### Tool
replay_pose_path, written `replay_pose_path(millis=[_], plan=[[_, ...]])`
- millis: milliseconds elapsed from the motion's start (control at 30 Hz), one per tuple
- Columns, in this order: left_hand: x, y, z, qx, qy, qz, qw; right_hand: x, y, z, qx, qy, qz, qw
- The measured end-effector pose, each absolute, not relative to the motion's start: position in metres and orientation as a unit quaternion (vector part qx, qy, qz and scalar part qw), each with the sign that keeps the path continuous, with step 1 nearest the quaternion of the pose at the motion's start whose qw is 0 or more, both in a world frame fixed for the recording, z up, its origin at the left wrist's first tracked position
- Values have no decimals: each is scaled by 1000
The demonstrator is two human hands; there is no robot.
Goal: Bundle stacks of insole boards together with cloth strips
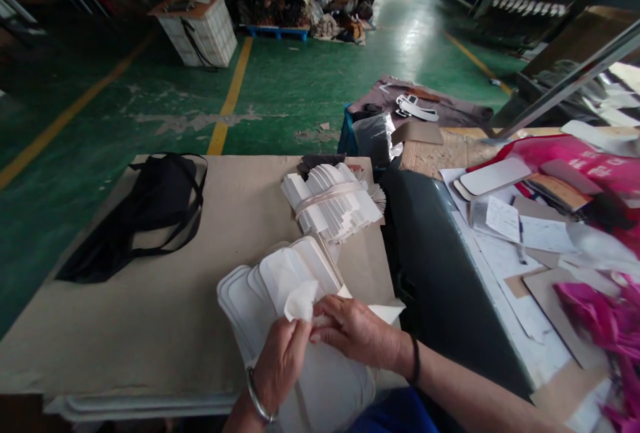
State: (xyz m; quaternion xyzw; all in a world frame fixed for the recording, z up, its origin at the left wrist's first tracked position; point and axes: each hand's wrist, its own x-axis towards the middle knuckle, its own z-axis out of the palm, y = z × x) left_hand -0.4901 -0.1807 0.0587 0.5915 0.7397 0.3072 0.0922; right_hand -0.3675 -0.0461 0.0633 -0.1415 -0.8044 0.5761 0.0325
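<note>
So both hands are busy with one thin white sheet [301, 299], bunched up right over the pile [235, 293] of pale rounded pieces. Left hand [286, 356] has thumb and forefinger pinched together on its lower edge, and the sheet puffs up above the tips. Right hand [363, 331] comes in from the side, thumb and fingers closed on the same sheet as far as I can tell, though its tips hide most of the grip. My guess is a pinch from each side because stuff that floppy won't hold a shape on its own. A pointy white flap [387, 313] pokes out past the right hand; can't tell if it's the same sheet. The pile is fanned on the table [235, 206] right under the hands, probably so everything's within easy reach. Just beyond sits a bundle [345, 209] with a band [327, 196] around it, which I'd say keeps the loose pieces from sliding apart. The black bag [145, 209] lies well off to the left, likely parked out of the way. Papers and a pen [522, 239] are over on the right-hand bench [545, 366].
</note>
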Motion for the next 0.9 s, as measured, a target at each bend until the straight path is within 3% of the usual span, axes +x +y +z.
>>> replay_pose_path(millis=[133,400,533,800,900], plan=[[-492,-169,68,538,758,312,195,-367,-60,55,-229,-752,615,62],[-488,-156,77,377,793,319,358,-368,-73,39,-234,-776,564,159],[-487,-165,81,322,765,355,430,-368,-70,31,-220,-786,563,133],[-451,-174,70,213,825,423,309,-368,-67,39,-208,-803,551,94],[-444,-180,57,135,811,473,317,-371,-66,42,-185,-835,509,96]])
